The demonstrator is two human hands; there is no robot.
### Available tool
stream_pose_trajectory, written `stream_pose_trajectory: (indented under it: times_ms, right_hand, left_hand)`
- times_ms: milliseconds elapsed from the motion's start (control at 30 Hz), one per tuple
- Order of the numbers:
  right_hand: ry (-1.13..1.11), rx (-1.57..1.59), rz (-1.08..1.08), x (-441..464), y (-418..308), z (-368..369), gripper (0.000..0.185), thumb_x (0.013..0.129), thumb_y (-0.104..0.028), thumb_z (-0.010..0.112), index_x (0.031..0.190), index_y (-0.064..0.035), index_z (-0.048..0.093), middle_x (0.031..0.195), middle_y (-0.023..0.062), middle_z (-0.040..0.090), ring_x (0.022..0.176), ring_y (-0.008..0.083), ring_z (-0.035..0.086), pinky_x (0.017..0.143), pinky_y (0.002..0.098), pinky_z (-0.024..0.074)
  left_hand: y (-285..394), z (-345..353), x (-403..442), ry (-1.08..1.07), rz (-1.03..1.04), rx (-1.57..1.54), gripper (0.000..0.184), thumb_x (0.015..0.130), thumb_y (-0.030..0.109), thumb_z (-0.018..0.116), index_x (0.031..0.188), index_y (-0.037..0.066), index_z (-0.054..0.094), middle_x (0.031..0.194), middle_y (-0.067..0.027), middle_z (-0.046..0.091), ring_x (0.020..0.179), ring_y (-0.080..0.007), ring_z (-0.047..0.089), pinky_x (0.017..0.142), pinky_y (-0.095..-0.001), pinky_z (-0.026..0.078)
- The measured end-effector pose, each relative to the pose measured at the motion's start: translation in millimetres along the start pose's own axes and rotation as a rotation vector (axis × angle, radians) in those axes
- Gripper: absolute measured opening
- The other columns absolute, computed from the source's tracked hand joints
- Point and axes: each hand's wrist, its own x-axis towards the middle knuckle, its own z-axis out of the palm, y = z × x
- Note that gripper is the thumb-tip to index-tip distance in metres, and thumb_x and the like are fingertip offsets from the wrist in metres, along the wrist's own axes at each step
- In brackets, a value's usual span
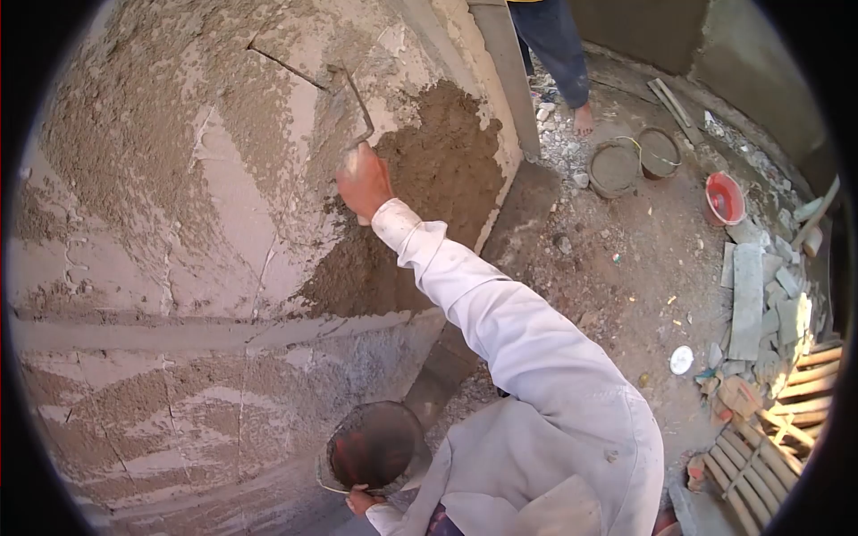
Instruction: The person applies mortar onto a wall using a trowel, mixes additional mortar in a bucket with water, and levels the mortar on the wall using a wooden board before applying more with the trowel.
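Observation:
My right hand (pixel 365 183) reaches out to the wall, fingers wrapped round the handle of a trowel (pixel 361 109). Its thin bent metal shank shows above my fist, and the blade lies against the wall, hard to tell from the mortar. Beside and below this hand spreads a dark patch of wet mortar (pixel 451 147) on the rough wall (pixel 223 170). Low in the view, my left hand (pixel 362 500) grips the rim of a bucket (pixel 375 447). The bucket's inside is dark with some reddish colour; how much it holds is unclear.
Two mortar-filled buckets (pixel 614 168) and a red bucket (pixel 724 198) stand on the dirt floor (pixel 608 277). Another person's leg (pixel 559 58) and bare foot show at the top. Broken slabs (pixel 746 299), a white disc (pixel 681 360) and a bamboo frame (pixel 746 464) lie at right.

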Motion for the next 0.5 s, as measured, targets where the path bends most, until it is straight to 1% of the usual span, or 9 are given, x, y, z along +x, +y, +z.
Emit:
stream_pose_trajectory:
  times_ms: [67, 133, 200, 233, 300, 333, 400, 433, 500]
  right_hand:
    - [-0.077, 0.143, -0.052, -41.5, -74.4, 0.5, 0.027, 0.077, -0.013, 0.062, 0.096, 0.0023, 0.051, 0.082, 0.0266, 0.063, 0.08, 0.047, 0.061, 0.07, 0.0485, 0.0483]
    - [-0.194, 0.18, -0.083, -83.5, -93.8, -9.7, 0.027, 0.077, -0.012, 0.061, 0.096, 0.0031, 0.05, 0.079, 0.0271, 0.061, 0.078, 0.0478, 0.061, 0.067, 0.0489, 0.0479]
    - [-0.326, 0.108, -0.115, -127.1, -75.9, -37.5, 0.028, 0.077, -0.009, 0.06, 0.098, 0.0041, 0.05, 0.075, 0.0277, 0.06, 0.077, 0.0495, 0.06, 0.066, 0.0507, 0.0476]
    - [-0.32, 0.013, -0.147, -151.6, -51.2, -54.2, 0.027, 0.077, -0.012, 0.062, 0.098, 0.0013, 0.051, 0.073, 0.0269, 0.058, 0.077, 0.0479, 0.06, 0.064, 0.0467, 0.0476]
    - [-0.516, -0.388, -0.152, -198.8, 30.5, -111.8, 0.036, 0.077, -0.014, 0.06, 0.108, -0.0005, 0.05, 0.081, 0.0278, 0.061, 0.08, 0.0477, 0.061, 0.069, 0.052, 0.0491]
    - [-0.693, -0.7, -0.05, -225.4, 69.1, -156.3, 0.043, 0.075, -0.017, 0.062, 0.113, -0.0018, 0.049, 0.086, 0.026, 0.064, 0.083, 0.0462, 0.062, 0.074, 0.0543, 0.0501]
    - [-0.856, -1.066, 0.159, -293.9, 133.2, -261.9, 0.038, 0.074, -0.019, 0.062, 0.108, -0.0021, 0.06, 0.09, 0.0269, 0.066, 0.088, 0.0443, 0.065, 0.08, 0.0513, 0.0528]
    - [-0.876, -1.27, 0.383, -337.1, 156.6, -321.6, 0.033, 0.075, -0.019, 0.061, 0.103, -0.0025, 0.065, 0.093, 0.0268, 0.067, 0.09, 0.043, 0.066, 0.083, 0.0493, 0.0531]
    - [-0.843, -1.443, 0.747, -418.1, 146.3, -441.8, 0.035, 0.074, -0.019, 0.063, 0.104, -0.0013, 0.067, 0.107, 0.0246, 0.067, 0.103, 0.0396, 0.064, 0.089, 0.0452, 0.0524]
  left_hand:
    - [-23.3, -6.0, 12.4, 0.013, -0.051, 0.087, 0.038, 0.04, 0.007, 0.064, 0.077, 0.0, 0.057, 0.085, -0.0133, 0.06, 0.068, -0.0278, 0.057, 0.057, -0.041, 0.051]
    - [-39.2, -13.8, 13.8, -0.045, -0.173, 0.124, 0.038, 0.044, 0.008, 0.064, 0.081, 0.0, 0.06, 0.085, -0.014, 0.062, 0.068, -0.0285, 0.059, 0.057, -0.0423, 0.052]
    - [-67.8, -22.8, 18.6, -0.188, -0.331, 0.054, 0.037, 0.05, 0.01, 0.063, 0.086, 0.001, 0.062, 0.085, -0.0147, 0.064, 0.067, -0.0297, 0.061, 0.058, -0.0441, 0.053]
    - [-100.5, -27.0, 30.5, -0.298, -0.424, -0.046, 0.036, 0.053, 0.011, 0.062, 0.088, 0.001, 0.063, 0.084, -0.0151, 0.065, 0.066, -0.0307, 0.062, 0.058, -0.0452, 0.053]
    - [-156.7, -33.5, 44.6, -0.486, -0.599, -0.149, 0.036, 0.056, 0.011, 0.061, 0.09, 0.0, 0.063, 0.084, -0.0157, 0.066, 0.065, -0.0321, 0.063, 0.058, -0.0467, 0.054]
    - [-176.3, -38.9, 41.3, -0.538, -0.658, -0.122, 0.035, 0.056, 0.012, 0.061, 0.09, 0.0, 0.063, 0.084, -0.016, 0.066, 0.066, -0.0325, 0.063, 0.058, -0.047, 0.054]
    - [-212.2, -41.4, 36.0, -0.626, -0.729, -0.043, 0.035, 0.057, 0.012, 0.06, 0.09, -0.001, 0.063, 0.084, -0.0165, 0.066, 0.067, -0.0334, 0.063, 0.059, -0.0477, 0.054]
    - [-228.2, -44.2, 31.9, -0.664, -0.756, -0.003, 0.035, 0.057, 0.012, 0.06, 0.09, -0.001, 0.062, 0.084, -0.0168, 0.066, 0.067, -0.0339, 0.063, 0.06, -0.048, 0.054]
    - [-263.8, -48.0, 21.0, -0.738, -0.809, 0.074, 0.035, 0.058, 0.012, 0.06, 0.09, -0.002, 0.062, 0.084, -0.0174, 0.066, 0.068, -0.0348, 0.063, 0.061, -0.0487, 0.054]
